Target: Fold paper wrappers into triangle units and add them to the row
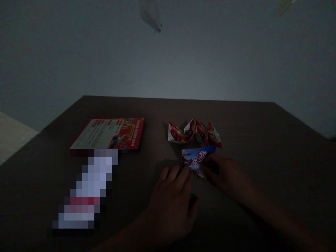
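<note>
- One blue paper (191, 156), edge pinched by right hand (223, 172)
- Left hand (173, 201): fingers loosely parted, tips against it
- Four folded red papers (202, 133)
- One booklet (105, 134), one blurred object (88, 189)

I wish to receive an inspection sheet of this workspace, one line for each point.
Surface: dark brown tabletop, dimly lit.
Job's things: blue printed paper sheet.
Clutter: four red-and-white folded paper pieces behind it; red-and-white printed flat item farther left; pale pixelated oblong, identity hidden.
Hands: left hand palm down, fingertips at the sheet's lower left; right hand at its right side, grip unclear.
Cables: nothing seen.
Surroundings: plain greyish wall behind.
</note>
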A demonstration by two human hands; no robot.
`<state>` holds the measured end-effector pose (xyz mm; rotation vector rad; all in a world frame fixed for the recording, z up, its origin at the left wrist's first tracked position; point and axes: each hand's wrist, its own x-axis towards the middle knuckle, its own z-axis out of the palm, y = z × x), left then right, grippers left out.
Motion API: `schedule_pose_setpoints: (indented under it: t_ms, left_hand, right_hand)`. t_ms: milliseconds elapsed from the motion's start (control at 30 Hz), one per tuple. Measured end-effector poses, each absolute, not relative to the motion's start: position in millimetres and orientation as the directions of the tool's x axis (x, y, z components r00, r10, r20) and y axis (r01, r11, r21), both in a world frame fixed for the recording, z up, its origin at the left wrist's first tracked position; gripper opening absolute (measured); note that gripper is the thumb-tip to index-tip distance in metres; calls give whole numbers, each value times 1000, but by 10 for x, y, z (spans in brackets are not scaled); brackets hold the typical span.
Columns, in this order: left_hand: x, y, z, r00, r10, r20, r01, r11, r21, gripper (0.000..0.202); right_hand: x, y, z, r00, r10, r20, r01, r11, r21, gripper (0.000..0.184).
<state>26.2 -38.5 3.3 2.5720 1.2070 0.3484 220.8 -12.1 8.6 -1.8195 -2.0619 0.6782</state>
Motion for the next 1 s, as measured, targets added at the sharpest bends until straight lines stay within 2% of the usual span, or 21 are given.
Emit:
schedule_pose_setpoints:
  t_ms: [433, 1000]
  left_hand:
    - [290, -376, 63, 594, 799, 92, 731, -584, 352, 47]
    - [263, -313, 86, 537, 838, 98, 793, -541, 280, 42]
  right_hand:
    - [2202, -131, 94, -131, 988, -79, 848, 70, -526, 8]
    - [2227, -142, 63, -132, 988, -73, 844, 73, -532, 8]
